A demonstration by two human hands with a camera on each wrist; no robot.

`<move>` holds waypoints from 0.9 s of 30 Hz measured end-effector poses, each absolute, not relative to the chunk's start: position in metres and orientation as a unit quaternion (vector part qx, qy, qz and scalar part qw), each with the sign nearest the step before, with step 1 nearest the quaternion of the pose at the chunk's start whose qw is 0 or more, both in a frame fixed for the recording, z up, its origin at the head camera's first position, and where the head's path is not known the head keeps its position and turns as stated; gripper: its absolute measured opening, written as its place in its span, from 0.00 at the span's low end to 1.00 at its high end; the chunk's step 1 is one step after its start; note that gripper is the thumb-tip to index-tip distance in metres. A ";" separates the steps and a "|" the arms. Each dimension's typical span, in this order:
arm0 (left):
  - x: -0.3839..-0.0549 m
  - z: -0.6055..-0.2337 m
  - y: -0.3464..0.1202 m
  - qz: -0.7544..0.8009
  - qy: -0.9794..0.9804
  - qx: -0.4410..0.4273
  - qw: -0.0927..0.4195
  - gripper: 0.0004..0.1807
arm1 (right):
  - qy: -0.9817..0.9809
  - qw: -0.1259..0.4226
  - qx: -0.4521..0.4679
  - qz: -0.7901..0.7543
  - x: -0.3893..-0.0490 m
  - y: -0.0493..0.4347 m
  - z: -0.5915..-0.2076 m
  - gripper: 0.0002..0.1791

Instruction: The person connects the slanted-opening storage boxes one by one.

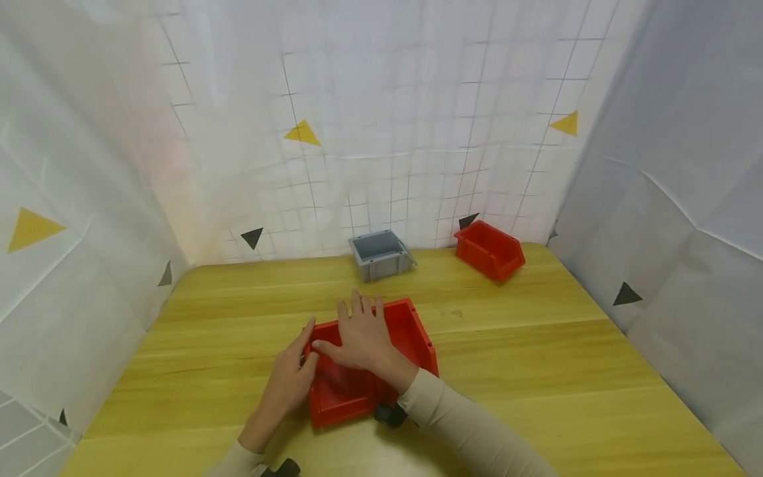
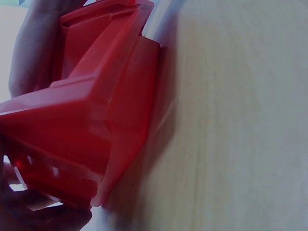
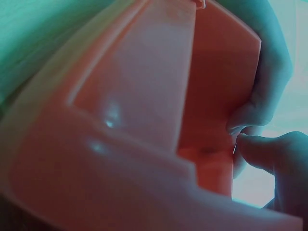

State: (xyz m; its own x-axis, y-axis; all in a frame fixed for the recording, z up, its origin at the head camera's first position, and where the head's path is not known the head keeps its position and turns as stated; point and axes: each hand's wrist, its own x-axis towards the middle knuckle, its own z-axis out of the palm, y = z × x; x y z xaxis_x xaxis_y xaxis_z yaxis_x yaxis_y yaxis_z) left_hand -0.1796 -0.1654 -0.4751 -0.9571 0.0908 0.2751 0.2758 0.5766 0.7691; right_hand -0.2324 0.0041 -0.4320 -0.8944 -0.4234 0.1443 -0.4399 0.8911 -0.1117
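Note:
A red plastic bin (image 1: 342, 392) sits on the table in front of me in the head view. My left hand (image 1: 290, 379) grips its left wall, thumb at the rim and fingers along the outside. Across the middle of the bin lies my right hand (image 1: 360, 334), its fingers straight and spread over the back rim. The right thumb stretches toward the left wall, close to the left thumb, as the right wrist view also shows. A second red section (image 1: 412, 334) adjoins on the right; whether it is a separate bin I cannot tell, since the right hand and forearm cover the join.
At the back of the wooden table (image 1: 238, 318) stands a grey bin (image 1: 387, 267). Another red bin (image 1: 485, 252) is angled at the back right. White sheeting (image 1: 381, 119) with grid lines and triangles encloses the back and both sides.

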 end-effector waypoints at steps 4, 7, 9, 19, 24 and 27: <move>-0.180 -0.476 -0.165 -0.448 -0.883 -0.102 0.101 0.33 | -0.971 0.054 0.221 0.071 -0.232 0.004 -0.433 0.52; -0.180 -0.477 -0.165 -0.452 -0.882 -0.097 0.095 0.33 | -0.971 0.054 0.221 0.070 -0.232 0.004 -0.434 0.52; -0.180 -0.476 -0.165 -0.454 -0.881 -0.096 0.092 0.33 | -0.971 0.054 0.221 0.068 -0.232 0.004 -0.434 0.52; -0.180 -0.477 -0.165 -0.447 -0.884 -0.095 0.099 0.33 | -0.970 0.062 0.223 0.066 -0.233 0.005 -0.438 0.52; -0.180 -0.477 -0.165 -0.444 -0.884 -0.099 0.103 0.33 | -0.971 0.064 0.224 0.063 -0.233 0.005 -0.440 0.53; -0.180 -0.477 -0.165 -0.447 -0.884 -0.096 0.096 0.34 | -0.970 0.066 0.223 0.063 -0.233 0.005 -0.440 0.52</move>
State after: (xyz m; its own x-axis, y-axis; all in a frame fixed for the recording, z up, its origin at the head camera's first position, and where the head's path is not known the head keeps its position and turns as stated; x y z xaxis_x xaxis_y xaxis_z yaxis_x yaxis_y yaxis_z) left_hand -0.1802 -0.1650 -0.4770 -0.9629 0.0837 0.2564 0.2560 0.5825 0.7714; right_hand -0.2326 0.0052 -0.4397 -0.8915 -0.4254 0.1558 -0.4420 0.8922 -0.0931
